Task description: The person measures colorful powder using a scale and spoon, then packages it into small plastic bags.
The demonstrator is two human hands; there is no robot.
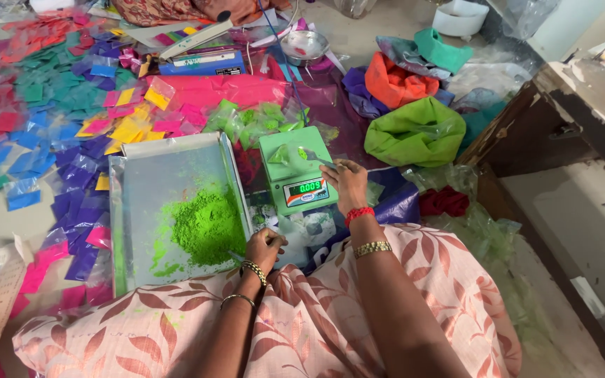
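Note:
A metal tray (141, 175) lies on the floor with a heap of bright green powder (201, 227) in it. My left hand (264, 248) rests at the tray's near right corner, closed on a small spoon that touches the powder. To the right stands a small green digital scale (295, 171) with a lit display. A small clear packet with green powder (290, 155) lies on its pan. My right hand (344, 183) is at the scale's right edge, fingers pinching the packet's side.
Many small filled packets in red, teal, blue, purple, yellow and pink (57, 98) cover the floor at left. Green packets (253, 122) lie behind the scale. Bags of coloured powder (414, 133) sit at the back right. A wooden bench (575, 119) stands at right.

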